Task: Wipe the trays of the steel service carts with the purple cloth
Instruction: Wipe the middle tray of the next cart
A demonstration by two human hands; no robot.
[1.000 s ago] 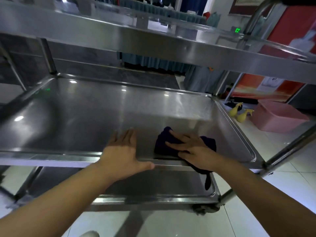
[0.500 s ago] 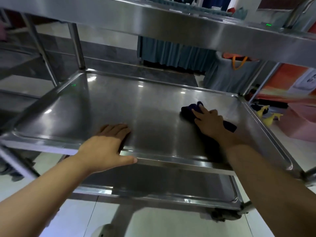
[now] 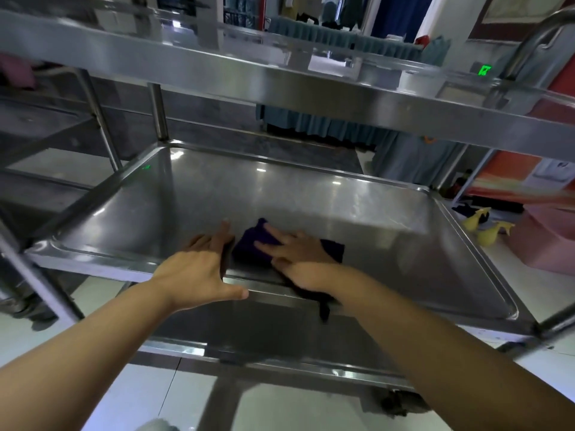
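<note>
**Wiping the middle tray, cloth under our right palm**

Working on the middle tray (image 3: 389,213) of the steel cart (image 3: 280,79), we have most of its bare steel lying ahead of our fingertips and off to their right, with the near rim just behind our knuckles. From that we judge the coming stroke has to run forward and outward, away from the rim.

The purple cloth (image 3: 252,247) sits bunched near the front edge, its long axis running sideways across the tray. It lies directly beneath our right hand (image 3: 298,256), which is plainly the nearer one; a dark tail of it hangs over the rim behind that wrist.

Our left hand (image 3: 199,269) rests just beside the cloth's left end, close to it, though we cannot tell whether they touch.

Right fingers (image 3: 264,244) are stretched nearly straight and spread, pressing flat on the cloth rather than curling round it. Left fingers (image 3: 217,237) are likewise extended, lying on the steel, thumb splayed along the rim, gripping nothing.
</note>
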